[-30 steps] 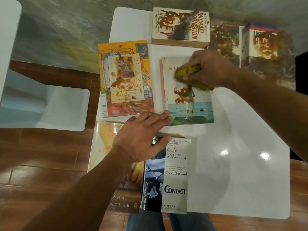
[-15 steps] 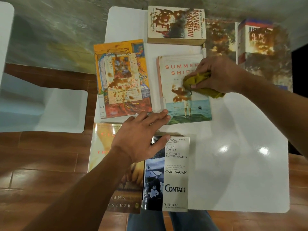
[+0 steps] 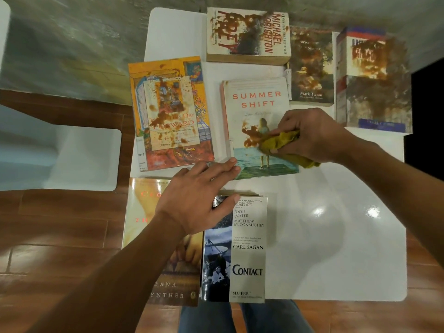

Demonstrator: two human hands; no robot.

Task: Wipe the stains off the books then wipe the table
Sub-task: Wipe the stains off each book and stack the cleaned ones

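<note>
1. R hand (image 3: 310,135): fingers curled round a bunched yellow-green cloth (image 3: 280,143), pressing it onto the cover of the Summer Shift book (image 3: 254,109). Cloth sits at the right edge of the brown stain (image 3: 252,135) mid-cover; a tail of it hangs off the book's right side onto the table (image 3: 324,236).
2. L hand (image 3: 199,203): flat, fingers straight, gripping nothing. Fingertips rest on the lower-left corner of Summer Shift, pinning it; thumb lies over the top edge of the Contact book (image 3: 240,260).
3. Summer Shift lies face up, centre of the white table, title area clean, stain around the figure on the cover.
4. Left of it: orange book (image 3: 168,111), face up, brown spatter over its middle panel. The two covers lie just beside each other, narrow gap.
5. Far edge: Crichton paperback (image 3: 247,34), heavy dark stain across the title. Right of that, Mark Twain book (image 3: 311,66), brown-stained over most of the cover. Far right: white boxy book (image 3: 372,78), badly stained, title unreadable.
6. Near edge: Contact, no stain visible. Beside it on the left, pale-cover book (image 3: 141,212), partly under my L forearm; can't tell its state there.
7. Table gloss shows two light glints at right.
8. Floor: brown wood planks (image 3: 60,224); white chair seat (image 3: 72,159) to the left, apart from the table.
</note>
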